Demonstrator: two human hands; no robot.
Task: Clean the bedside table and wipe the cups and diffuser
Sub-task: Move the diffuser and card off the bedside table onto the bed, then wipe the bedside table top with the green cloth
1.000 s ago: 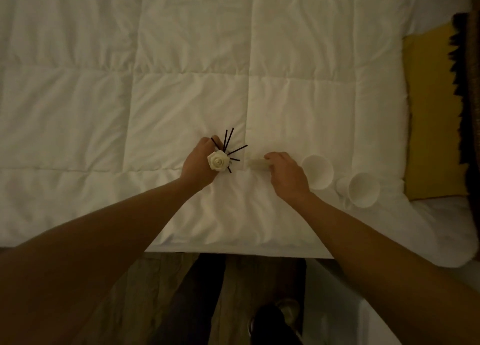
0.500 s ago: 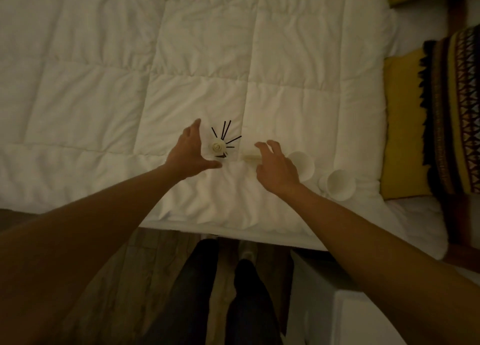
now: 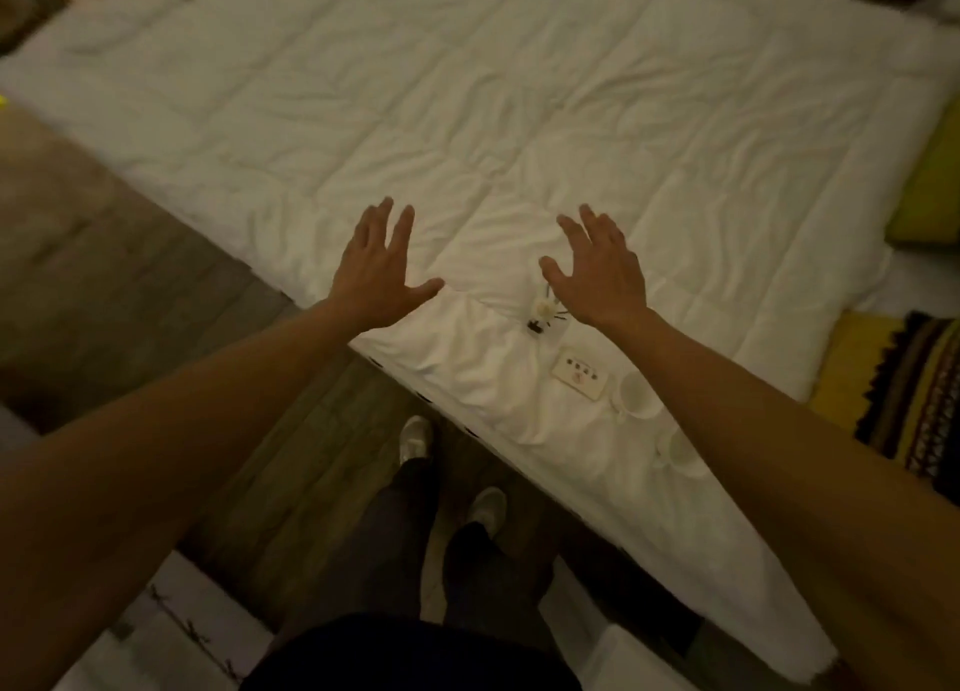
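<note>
Both hands hover palm-down over the white duvet [image 3: 571,118] with fingers spread and nothing held, the left hand [image 3: 378,269] near the bed's edge and the right hand [image 3: 597,274] just above the diffuser [image 3: 543,313]. The diffuser lies on the duvet near that edge, a small card [image 3: 581,377] beside it, then 2 white cups [image 3: 636,394] partly hidden by the right forearm. Wide bare duvet stretches beyond the hands.

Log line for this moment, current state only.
left hand: open, empty | right hand: open, empty | diffuser: on duvet | cups: on duvet, near card
</note>
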